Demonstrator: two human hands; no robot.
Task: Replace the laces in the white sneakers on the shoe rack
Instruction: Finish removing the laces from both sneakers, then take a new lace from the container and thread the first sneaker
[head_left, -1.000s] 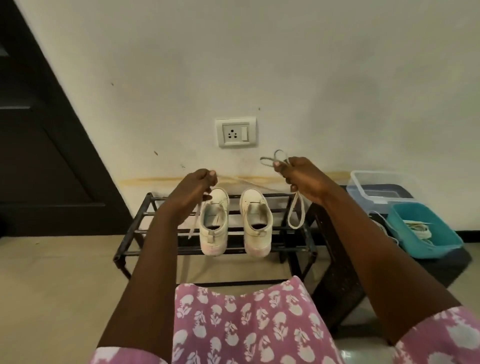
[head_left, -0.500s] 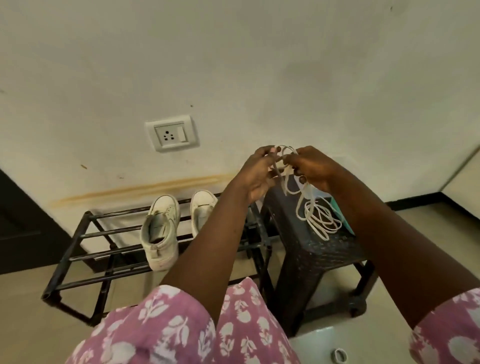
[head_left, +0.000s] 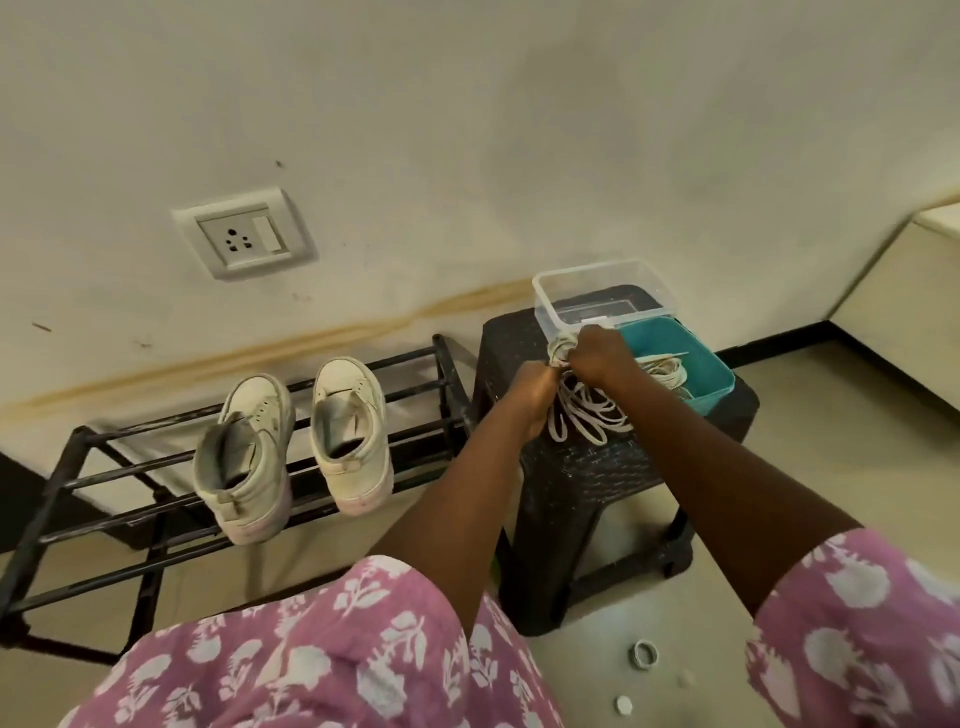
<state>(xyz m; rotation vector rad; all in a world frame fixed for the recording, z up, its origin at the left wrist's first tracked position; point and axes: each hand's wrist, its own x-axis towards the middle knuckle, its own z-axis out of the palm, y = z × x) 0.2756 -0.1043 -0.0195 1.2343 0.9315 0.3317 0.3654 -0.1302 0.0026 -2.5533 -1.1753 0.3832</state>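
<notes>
Two white sneakers without laces, the left sneaker (head_left: 248, 457) and the right sneaker (head_left: 352, 428), stand on the black metal shoe rack (head_left: 93, 499). Over the dark plastic stool (head_left: 587, 467), my left hand (head_left: 535, 392) and my right hand (head_left: 597, 353) both grip a bundle of white laces (head_left: 582, 410). The upper part of the bundle is bunched between my hands and its loops hang onto the stool top. More laces (head_left: 667, 371) lie in the teal bin (head_left: 711, 384).
A clear plastic box (head_left: 550, 296) sits behind the teal bin on the stool. A wall socket (head_left: 244, 239) is above the rack. A small ring (head_left: 644, 656) and white bits lie on the floor to the right. A pale cabinet (head_left: 904, 291) stands far right.
My left hand left the sneaker and joined the right hand on the laces. Both hands moved from the rack down over the stool, and the view swung right.
</notes>
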